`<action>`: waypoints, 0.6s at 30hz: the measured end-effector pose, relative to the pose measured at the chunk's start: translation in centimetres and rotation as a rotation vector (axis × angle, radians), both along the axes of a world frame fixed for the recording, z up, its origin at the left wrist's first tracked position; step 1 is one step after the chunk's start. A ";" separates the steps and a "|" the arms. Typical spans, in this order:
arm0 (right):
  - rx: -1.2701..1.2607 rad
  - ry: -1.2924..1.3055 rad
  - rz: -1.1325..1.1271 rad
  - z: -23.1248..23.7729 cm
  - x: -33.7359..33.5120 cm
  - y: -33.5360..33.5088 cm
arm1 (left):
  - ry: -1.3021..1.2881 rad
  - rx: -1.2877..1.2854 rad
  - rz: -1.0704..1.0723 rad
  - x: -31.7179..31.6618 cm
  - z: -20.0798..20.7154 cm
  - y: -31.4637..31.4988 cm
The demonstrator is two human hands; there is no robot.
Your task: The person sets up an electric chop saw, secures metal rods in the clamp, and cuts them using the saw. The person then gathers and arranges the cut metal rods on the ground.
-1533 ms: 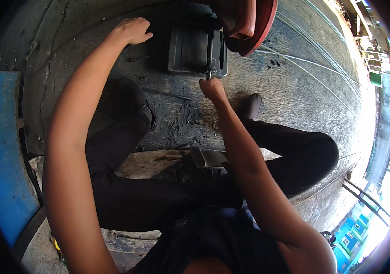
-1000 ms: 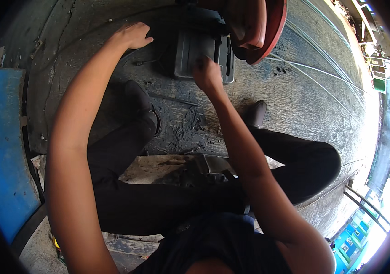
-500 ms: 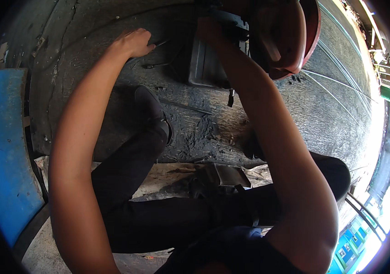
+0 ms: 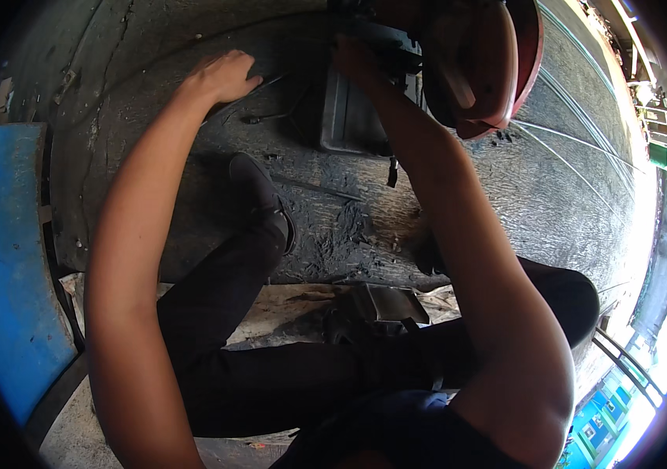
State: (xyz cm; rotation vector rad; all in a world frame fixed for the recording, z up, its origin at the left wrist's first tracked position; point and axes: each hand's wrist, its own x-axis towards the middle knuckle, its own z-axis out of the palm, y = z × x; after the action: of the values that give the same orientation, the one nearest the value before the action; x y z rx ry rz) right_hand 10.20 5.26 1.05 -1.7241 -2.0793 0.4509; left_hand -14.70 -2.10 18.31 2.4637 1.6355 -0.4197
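Observation:
My left hand (image 4: 224, 76) is low over the dark floor at the upper left, fingers curled and thumb sticking out. A thin metal rod (image 4: 267, 84) passes beneath it and appears gripped, though the fingertips are hidden. Just right of it lies a dark, thin-shafted tool (image 4: 271, 118). My right hand (image 4: 355, 59) reaches over a grey metal tray (image 4: 349, 145), beside a machine with a rounded red casing (image 4: 498, 70). Deep shadow covers its fingers, so whatever they touch or hold cannot be made out.
Between my shoes and the tray, a flat dark bar (image 4: 314, 187) lies on the grimy floor (image 4: 349, 223). A small dark metal box (image 4: 388, 303) sits near my legs. Blue panel (image 4: 9, 258) stands at the left; thin pale rods (image 4: 576, 160) stretch along the right.
The rod under my left hand has turned slightly, and more of its length shows below the wrist. My right hand has shifted little beside the machine.

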 end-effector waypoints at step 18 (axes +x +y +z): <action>0.414 0.222 0.115 2.9 -1.7 -1.6 | -0.059 0.097 0.226 -5.5 1.4 3.0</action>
State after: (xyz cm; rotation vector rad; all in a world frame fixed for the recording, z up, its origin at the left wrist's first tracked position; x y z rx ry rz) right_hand 8.46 3.66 3.98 -1.2635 -1.9498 0.2117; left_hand -20.21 0.87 19.71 2.2955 1.9234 -0.2395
